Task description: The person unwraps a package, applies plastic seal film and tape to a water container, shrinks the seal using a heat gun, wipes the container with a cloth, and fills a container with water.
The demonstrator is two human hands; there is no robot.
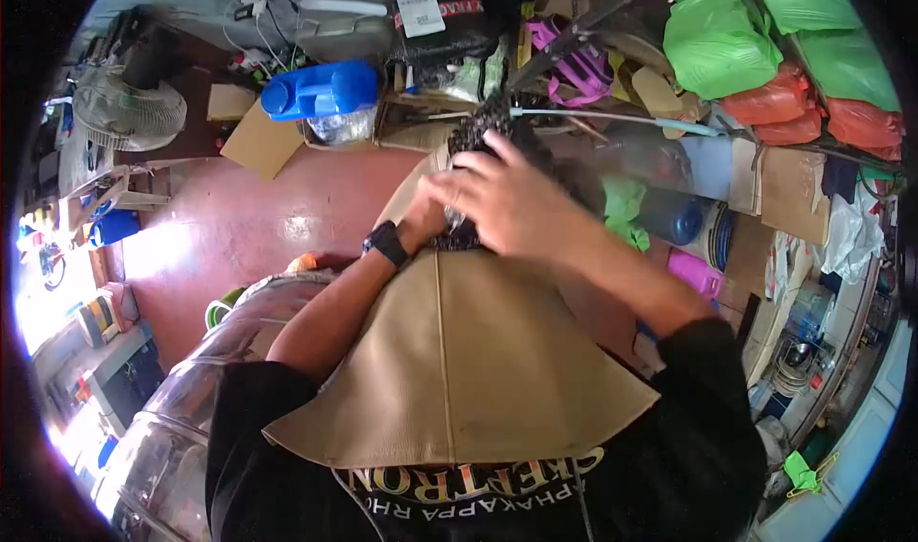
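My left hand (424, 213), with a black watch (389, 243) on its wrist, is curled in front of my chest. Most of its fingers are hidden behind my right hand, so what it grips cannot be made out. My right hand (512, 202) crosses over it, blurred by motion, fingers stretched out and apart. Just beyond both hands is a dark, speckled, rough-looking mass (481, 138) whose kind is unclear. A tan cloth panel (478, 351) spreads between my forearms and over the front of my black shirt (669, 485).
A blue jug (323, 92) stands beyond my hands at left, near a cardboard piece (265, 140) and a fan (129, 110). Green bags (722, 43) and red bags (779, 97) fill a shelf at upper right. Clear plastic containers (172, 427) lie at lower left on the reddish floor (258, 207).
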